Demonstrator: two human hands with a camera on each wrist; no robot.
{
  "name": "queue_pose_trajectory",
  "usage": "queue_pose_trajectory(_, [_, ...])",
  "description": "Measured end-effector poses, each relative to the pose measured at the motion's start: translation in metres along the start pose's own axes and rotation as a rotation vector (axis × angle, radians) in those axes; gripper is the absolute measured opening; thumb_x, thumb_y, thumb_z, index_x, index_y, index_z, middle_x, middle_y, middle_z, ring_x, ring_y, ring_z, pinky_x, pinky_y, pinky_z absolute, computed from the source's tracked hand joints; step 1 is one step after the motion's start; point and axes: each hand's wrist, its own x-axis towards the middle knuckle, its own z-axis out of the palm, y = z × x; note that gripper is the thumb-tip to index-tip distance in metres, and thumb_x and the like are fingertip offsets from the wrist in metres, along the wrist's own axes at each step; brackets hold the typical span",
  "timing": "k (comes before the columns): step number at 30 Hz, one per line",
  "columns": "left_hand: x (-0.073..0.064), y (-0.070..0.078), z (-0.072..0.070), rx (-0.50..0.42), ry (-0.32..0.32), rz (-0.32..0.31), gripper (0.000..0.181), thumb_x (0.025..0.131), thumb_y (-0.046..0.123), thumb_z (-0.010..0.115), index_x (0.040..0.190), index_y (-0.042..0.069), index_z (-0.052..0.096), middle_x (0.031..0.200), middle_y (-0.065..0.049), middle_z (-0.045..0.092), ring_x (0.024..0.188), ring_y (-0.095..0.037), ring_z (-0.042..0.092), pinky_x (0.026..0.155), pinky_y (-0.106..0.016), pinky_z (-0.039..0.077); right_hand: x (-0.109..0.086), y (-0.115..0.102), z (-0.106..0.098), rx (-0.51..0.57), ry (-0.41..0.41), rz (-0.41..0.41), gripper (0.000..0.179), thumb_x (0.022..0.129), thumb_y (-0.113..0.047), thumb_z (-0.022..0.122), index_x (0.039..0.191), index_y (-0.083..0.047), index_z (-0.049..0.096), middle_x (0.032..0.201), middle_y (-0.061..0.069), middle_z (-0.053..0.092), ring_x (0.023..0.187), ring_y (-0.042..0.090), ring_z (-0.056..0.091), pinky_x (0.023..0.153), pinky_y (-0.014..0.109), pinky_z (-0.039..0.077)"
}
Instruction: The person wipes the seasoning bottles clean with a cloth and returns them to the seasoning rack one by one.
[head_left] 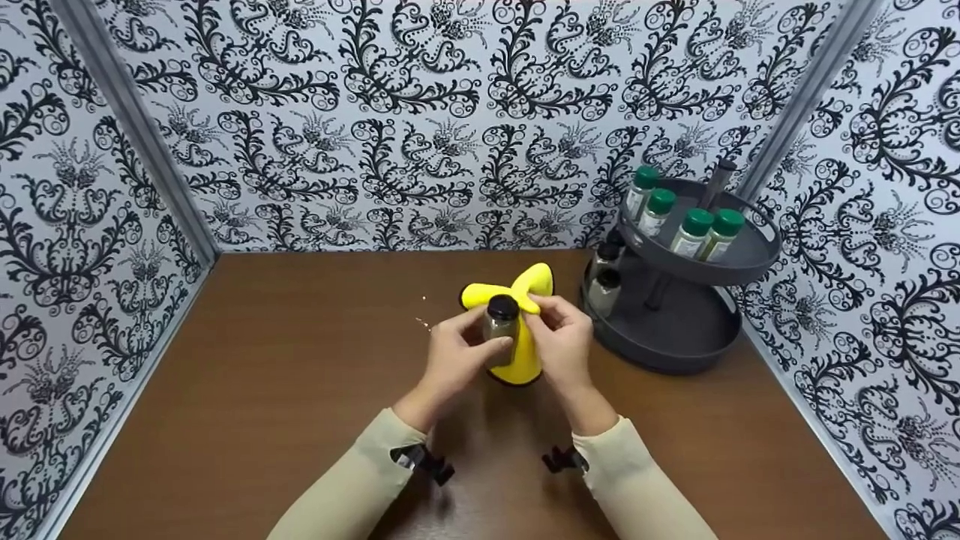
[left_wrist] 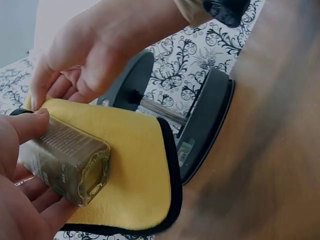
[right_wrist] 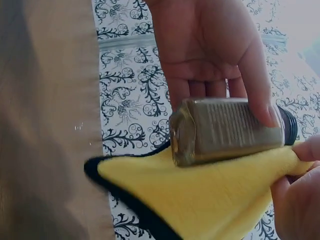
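Note:
My left hand (head_left: 456, 358) grips a small glass spice jar (head_left: 501, 328) with a black cap, held above the brown table (head_left: 285, 390). The jar (left_wrist: 65, 162) holds greenish-brown powder, and its label shows in the right wrist view (right_wrist: 227, 130). My right hand (head_left: 561, 337) pinches a yellow cloth with a black hem (head_left: 519, 300) and holds it against the jar's side. The cloth (left_wrist: 135, 165) drapes down behind the jar and spreads below it (right_wrist: 210, 200).
A grey two-tier round rack (head_left: 690, 300) stands at the back right. Several green-capped jars (head_left: 694, 229) sit on its top tier; two black-capped jars (head_left: 604, 281) stand on the lower one. Patterned walls (head_left: 420, 127) enclose the table on three sides. A few white specks (head_left: 424, 322) lie left of the hands.

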Motion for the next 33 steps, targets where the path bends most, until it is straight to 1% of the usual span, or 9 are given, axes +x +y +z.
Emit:
queue_pose_trajectory(6, [0.005, 0.003, -0.009, -0.019, 0.069, 0.044, 0.045, 0.086, 0.023, 0.091, 0.127, 0.010, 0.077, 0.107, -0.010, 0.080, 0.093, -0.019, 0.075, 0.084, -0.031, 0.064, -0.005, 0.007, 0.004, -0.044, -0.085, 0.069, 0.022, 0.088, 0.008, 0.076, 0.110, 0.009, 0.078, 0.107, 0.024, 0.079, 0.086, 0.011, 0.074, 0.081, 0.023, 0.062])
queue_pose_trajectory(10, [0.008, 0.005, -0.015, -0.002, 0.101, 0.064, 0.045, 0.086, 0.021, 0.091, 0.127, 0.011, 0.077, 0.106, -0.010, 0.080, 0.091, -0.019, 0.075, 0.082, -0.034, 0.064, -0.008, 0.008, 0.006, -0.111, -0.126, 0.081, 0.021, 0.088, 0.006, 0.078, 0.109, 0.006, 0.080, 0.105, 0.023, 0.079, 0.083, 0.012, 0.074, 0.078, 0.022, 0.062])
queue_pose_trajectory(15, [0.009, 0.006, -0.017, -0.010, 0.132, 0.068, 0.043, 0.087, 0.020, 0.089, 0.128, 0.011, 0.077, 0.108, -0.011, 0.081, 0.091, -0.020, 0.076, 0.083, -0.034, 0.065, -0.010, 0.009, 0.007, -0.221, -0.171, 0.082, 0.016, 0.087, 0.002, 0.080, 0.103, 0.001, 0.082, 0.101, 0.018, 0.080, 0.085, 0.012, 0.075, 0.077, 0.020, 0.061])
queue_pose_trajectory(20, [0.009, 0.009, -0.019, -0.038, 0.167, 0.065, 0.043, 0.087, 0.018, 0.090, 0.126, 0.009, 0.077, 0.108, -0.012, 0.081, 0.093, -0.021, 0.076, 0.084, -0.030, 0.064, -0.013, 0.010, 0.007, -0.275, -0.202, 0.103, 0.015, 0.086, 0.000, 0.082, 0.101, -0.001, 0.082, 0.100, 0.016, 0.081, 0.087, 0.018, 0.076, 0.078, 0.022, 0.062])
queue_pose_trajectory(23, [0.010, 0.010, -0.020, -0.049, 0.179, 0.063, 0.042, 0.087, 0.016, 0.089, 0.126, 0.007, 0.077, 0.107, -0.014, 0.080, 0.092, -0.021, 0.075, 0.083, -0.029, 0.063, -0.013, 0.010, 0.007, -0.281, -0.215, 0.109, 0.016, 0.087, -0.001, 0.083, 0.102, -0.001, 0.082, 0.101, 0.016, 0.081, 0.090, 0.022, 0.077, 0.080, 0.025, 0.063])
queue_pose_trajectory(27, [0.012, 0.010, -0.021, -0.078, 0.180, 0.046, 0.040, 0.087, 0.010, 0.087, 0.125, 0.002, 0.076, 0.105, -0.017, 0.079, 0.091, -0.020, 0.074, 0.083, -0.028, 0.062, -0.010, 0.009, 0.007, -0.269, -0.206, 0.101, 0.016, 0.086, 0.000, 0.083, 0.102, -0.002, 0.083, 0.101, 0.016, 0.081, 0.092, 0.023, 0.078, 0.080, 0.024, 0.063])
queue_pose_trajectory(30, [0.013, 0.011, -0.020, -0.092, 0.173, 0.039, 0.041, 0.088, 0.009, 0.087, 0.126, 0.001, 0.075, 0.106, -0.019, 0.079, 0.092, -0.019, 0.074, 0.084, -0.028, 0.063, -0.007, 0.007, 0.007, -0.251, -0.193, 0.081, 0.014, 0.086, 0.001, 0.082, 0.100, -0.002, 0.083, 0.099, 0.017, 0.081, 0.089, 0.021, 0.078, 0.078, 0.023, 0.062])
queue_pose_trajectory(33, [0.010, 0.011, -0.019, -0.088, 0.160, 0.044, 0.042, 0.088, 0.010, 0.087, 0.127, 0.001, 0.074, 0.108, -0.018, 0.079, 0.094, -0.021, 0.075, 0.085, -0.029, 0.063, -0.008, 0.006, 0.006, -0.228, -0.182, 0.059, 0.014, 0.086, 0.001, 0.082, 0.100, -0.002, 0.083, 0.099, 0.017, 0.081, 0.087, 0.017, 0.077, 0.077, 0.023, 0.062])
